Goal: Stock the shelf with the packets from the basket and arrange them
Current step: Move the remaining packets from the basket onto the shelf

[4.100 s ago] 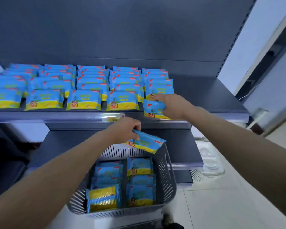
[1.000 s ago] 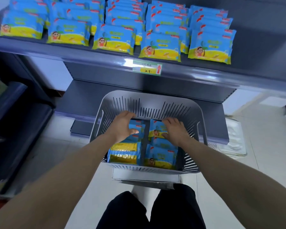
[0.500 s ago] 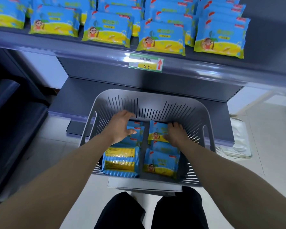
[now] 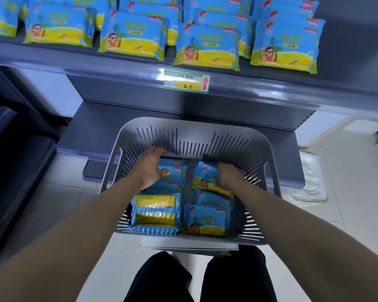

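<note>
Though soft and light, probably slick: pinch packets [image 4: 206, 219] at a sealed end. Right hand [image 4: 228, 176] curled round one; left hand [image 4: 150, 168] spread over another, hold unclear.

Shelf packets [image 4: 205, 46], upper frame: sky-blue upper field, yellow lower band, a red mark at the top left corner, and a cartoon figure in red with dark glasses at lower left.

Shelf [image 4: 74, 59] front edge: glossy grey-blue.

Price label [image 4: 187, 80], top centre: green border, white and yellow fields, red upward arrow.

Basket [image 4: 192, 131], centre: light grey, walls patterned with vertical slots.

Basket packets [image 4: 206, 219]: the same blue-and-yellow print.

Reversed packet [image 4: 155, 212], lower left of the basket: yellow panel, blue ribbed ends.

Trousers [image 4: 159, 280], bottom: black.

Floor tiles [image 4: 336, 182]: pale.
</note>
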